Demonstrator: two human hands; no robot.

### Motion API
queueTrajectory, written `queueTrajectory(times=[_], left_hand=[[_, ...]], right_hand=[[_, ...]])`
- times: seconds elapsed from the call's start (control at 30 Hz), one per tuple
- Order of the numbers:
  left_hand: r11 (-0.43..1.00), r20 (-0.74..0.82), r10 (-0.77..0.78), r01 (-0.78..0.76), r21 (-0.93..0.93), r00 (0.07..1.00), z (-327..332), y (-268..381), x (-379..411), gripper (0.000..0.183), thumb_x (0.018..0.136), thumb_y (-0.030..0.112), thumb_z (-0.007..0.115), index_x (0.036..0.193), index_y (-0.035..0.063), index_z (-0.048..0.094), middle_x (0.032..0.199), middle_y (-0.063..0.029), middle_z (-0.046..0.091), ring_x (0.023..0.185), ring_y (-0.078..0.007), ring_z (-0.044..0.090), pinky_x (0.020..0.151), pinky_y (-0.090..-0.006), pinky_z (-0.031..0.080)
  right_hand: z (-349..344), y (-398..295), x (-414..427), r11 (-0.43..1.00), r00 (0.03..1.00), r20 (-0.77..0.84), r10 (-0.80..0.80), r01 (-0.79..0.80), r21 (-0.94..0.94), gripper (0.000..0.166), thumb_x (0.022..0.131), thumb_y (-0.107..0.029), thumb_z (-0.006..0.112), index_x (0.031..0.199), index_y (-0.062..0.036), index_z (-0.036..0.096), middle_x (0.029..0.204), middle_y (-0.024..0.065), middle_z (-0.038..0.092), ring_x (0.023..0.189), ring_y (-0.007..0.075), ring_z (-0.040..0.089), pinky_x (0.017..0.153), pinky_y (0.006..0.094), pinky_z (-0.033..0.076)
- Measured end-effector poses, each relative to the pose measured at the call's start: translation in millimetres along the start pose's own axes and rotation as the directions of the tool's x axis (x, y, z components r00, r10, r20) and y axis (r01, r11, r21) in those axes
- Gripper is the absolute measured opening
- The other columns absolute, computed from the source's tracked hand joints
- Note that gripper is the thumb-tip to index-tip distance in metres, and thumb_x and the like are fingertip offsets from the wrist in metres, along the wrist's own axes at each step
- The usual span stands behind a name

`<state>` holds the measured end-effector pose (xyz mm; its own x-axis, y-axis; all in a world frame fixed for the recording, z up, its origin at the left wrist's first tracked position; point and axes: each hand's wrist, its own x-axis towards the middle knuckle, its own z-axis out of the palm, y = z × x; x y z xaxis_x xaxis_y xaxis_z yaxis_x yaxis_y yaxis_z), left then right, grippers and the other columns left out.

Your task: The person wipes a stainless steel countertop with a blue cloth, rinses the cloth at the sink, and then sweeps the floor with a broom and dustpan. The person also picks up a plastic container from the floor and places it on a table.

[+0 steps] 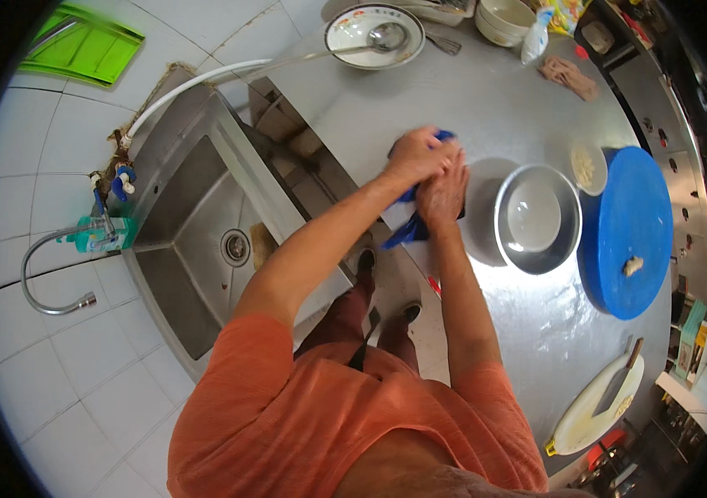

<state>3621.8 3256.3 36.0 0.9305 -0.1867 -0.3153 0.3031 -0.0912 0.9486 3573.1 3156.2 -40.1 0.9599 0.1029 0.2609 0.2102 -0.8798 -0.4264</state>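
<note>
Over the edge of a stainless-steel table [353,112], both my hands meet on a dark blue cloth [412,230]. My left hand [422,155] is closed on the cloth's upper part, its fingers blurred. Against it lies my right hand [444,193], back up and fingers extended, over the cloth, whose lower end hangs by the table edge. How far the right fingers grip the cloth is hidden. Just right of the hands stands a round steel bowl [503,218] with a pale round shape inside. Beyond it are a small bowl of peeled garlic cloves [590,168] and a round blue cutting board [627,224] bearing a ginger piece [633,266].
A steel sink [185,199] with a faucet is on the left. A patterned dish [344,53] holding a ladle [386,37] stands at the table's far end, near stacked bowls [496,31] and a brown cloth [568,76]. A cleaver [615,386] rests on a white board [577,423].
</note>
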Motion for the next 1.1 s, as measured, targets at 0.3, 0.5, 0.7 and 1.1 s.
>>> queueTrajectory(times=[0.3,0.5,0.7,1.1], left_hand=[[0.754,-0.418,-0.138,-0.178,-0.632,0.898,-145,22,94,0.053,0.081,0.007,0.049,0.123,-0.0053,0.018,0.093,-0.0269,0.054,0.065,-0.0316,0.063,0.054,-0.0339,0.056],[0.869,-0.346,-0.062,-0.120,-0.481,0.936,-171,31,98,0.044,0.078,-0.002,0.042,0.116,-0.0123,0.023,0.096,-0.0299,0.054,0.070,-0.0364,0.063,0.055,-0.0325,0.058],[0.897,-0.336,0.058,-0.197,-0.396,0.940,-221,50,95,0.036,0.079,0.001,0.044,0.105,-0.0216,0.034,0.090,-0.0291,0.057,0.070,-0.0352,0.064,0.055,-0.0286,0.058],[0.925,-0.242,0.053,-0.139,-0.354,0.969,-243,65,94,0.039,0.078,0.001,0.044,0.112,-0.0151,0.032,0.095,-0.0300,0.055,0.074,-0.0382,0.063,0.059,-0.0316,0.058]], right_hand=[[43,8,147,0.937,0.946,-0.275,0.172,-0.243,-0.252,0.044,0.083,-0.025,0.050,0.120,-0.0008,0.045,0.131,0.0213,0.037,0.123,0.0356,0.033,0.098,0.0497,0.027],[71,-9,192,0.974,0.975,-0.220,0.040,-0.088,-0.209,0.042,0.084,-0.028,0.048,0.117,-0.0023,0.047,0.129,0.0207,0.040,0.121,0.0343,0.036,0.097,0.0463,0.029],[110,-66,224,0.986,0.971,-0.219,-0.094,0.059,-0.158,0.048,0.083,-0.037,0.050,0.116,-0.0019,0.048,0.125,0.0197,0.044,0.117,0.0326,0.039,0.094,0.0438,0.031],[152,-161,239,0.927,0.890,0.260,-0.375,0.362,0.095,0.033,0.079,-0.031,0.046,0.103,-0.0120,0.059,0.101,0.0121,0.061,0.093,0.0276,0.058,0.080,0.0395,0.045]])
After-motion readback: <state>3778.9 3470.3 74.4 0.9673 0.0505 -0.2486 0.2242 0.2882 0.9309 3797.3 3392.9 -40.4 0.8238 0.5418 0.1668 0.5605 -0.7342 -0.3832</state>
